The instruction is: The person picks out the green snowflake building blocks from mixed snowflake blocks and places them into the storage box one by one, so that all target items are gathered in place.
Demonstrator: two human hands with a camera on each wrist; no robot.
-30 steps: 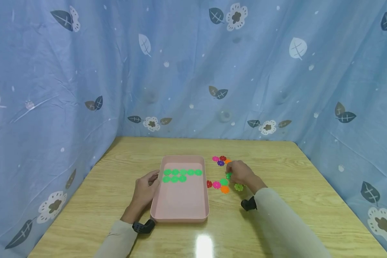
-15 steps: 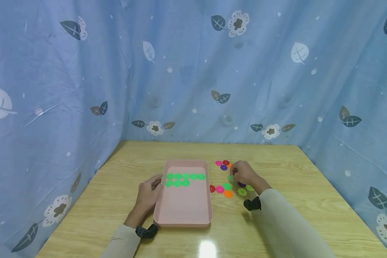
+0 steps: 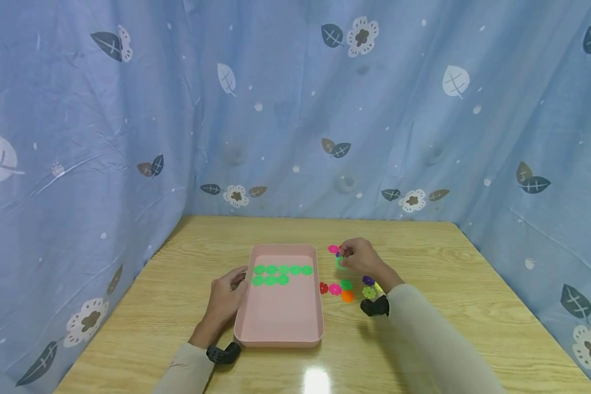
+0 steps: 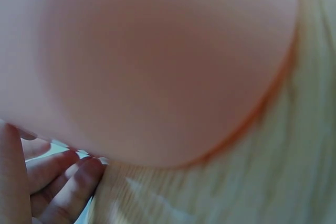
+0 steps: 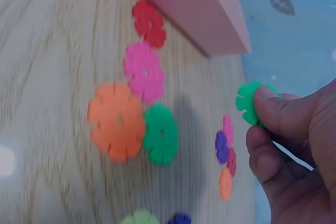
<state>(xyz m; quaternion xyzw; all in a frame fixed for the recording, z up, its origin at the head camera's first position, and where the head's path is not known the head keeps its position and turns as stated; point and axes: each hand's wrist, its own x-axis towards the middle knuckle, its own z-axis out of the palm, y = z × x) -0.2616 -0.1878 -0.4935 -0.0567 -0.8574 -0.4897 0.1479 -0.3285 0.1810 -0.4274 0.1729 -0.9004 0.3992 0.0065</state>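
A pink tray [image 3: 280, 323] lies on the table, with several green flower-shaped plastic discs [image 3: 271, 270] in two rows inside it. My left hand [image 3: 225, 297] rests against the tray's left wall; in the left wrist view its loosely bent fingers [image 4: 73, 187] touch the outside of that wall. To the right of the tray, my right hand [image 3: 364, 258] pinches one green flower disc [image 5: 251, 103] between thumb and fingers, raised above the table. Below it on the table lie red [image 5: 148, 23], pink [image 5: 144, 72], orange [image 5: 116, 121] and green [image 5: 161, 134] flower discs.
Farther back, pink [image 3: 333, 249] and other flower discs lie partly hidden by the right hand. Purple [image 3: 368, 280] and yellow-green [image 3: 369, 293] discs lie near the right wrist. A blue patterned curtain [image 3: 295, 109] surrounds the wooden table [image 3: 177, 262].
My right hand has picked up the green flower disc and moved it left and slightly back, uncovering the purple disc. The left hand stays at the tray. The head view has shifted slightly.
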